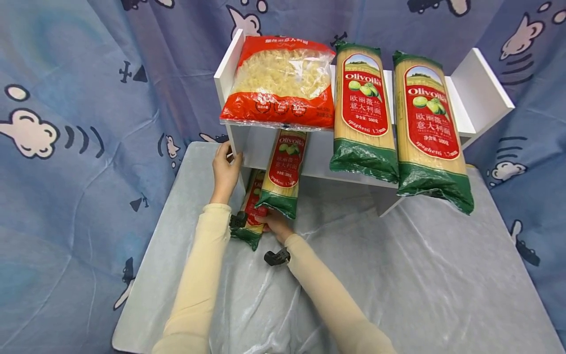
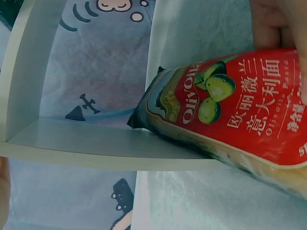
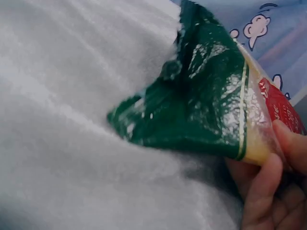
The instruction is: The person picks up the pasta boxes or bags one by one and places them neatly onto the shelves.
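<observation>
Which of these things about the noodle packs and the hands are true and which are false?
1. The right hand holds a spaghetti pack. True.
2. The left hand holds the red bag of curly pasta. False: it grips the side wall of the white shelf; the red bag lies on top of the shelf.
3. Two long spaghetti packs lie on top of the shelf, right of the red bag. True.
4. The held pack has a blue end. False: its end is green, as the right wrist view shows.
5. A second spaghetti pack lies low beside the held one. True.
</observation>
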A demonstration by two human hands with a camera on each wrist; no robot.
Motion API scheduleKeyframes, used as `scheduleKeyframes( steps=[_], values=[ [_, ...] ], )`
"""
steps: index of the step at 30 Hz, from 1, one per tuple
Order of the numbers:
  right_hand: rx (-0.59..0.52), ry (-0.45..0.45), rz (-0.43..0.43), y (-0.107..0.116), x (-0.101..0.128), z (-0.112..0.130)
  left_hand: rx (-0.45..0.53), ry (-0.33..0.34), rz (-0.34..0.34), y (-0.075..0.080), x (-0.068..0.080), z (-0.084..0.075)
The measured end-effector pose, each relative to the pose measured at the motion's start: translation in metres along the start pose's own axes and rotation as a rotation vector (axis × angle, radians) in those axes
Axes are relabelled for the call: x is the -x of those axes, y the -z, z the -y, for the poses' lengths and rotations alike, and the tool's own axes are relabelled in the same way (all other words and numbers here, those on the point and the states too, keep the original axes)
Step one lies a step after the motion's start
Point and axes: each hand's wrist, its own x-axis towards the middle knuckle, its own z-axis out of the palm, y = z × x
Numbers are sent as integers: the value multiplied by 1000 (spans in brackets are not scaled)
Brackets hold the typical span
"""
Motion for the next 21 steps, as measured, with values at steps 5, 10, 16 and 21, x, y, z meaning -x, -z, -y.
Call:
scheduleKeyframes(
  steps=[5,10,16,21],
  values=[
    [-72,-32,60,7,17,14,12,5,-1,0,-1,0],
    [-91,-111,23,13,69,68,13,12,10,-1,0,1],
    [-159,-15,13,28,91,56,19,11,8,-1,1,2],
    [-114,20,36,41,110,47,19,14,6,0,-1,0]
  ],
)
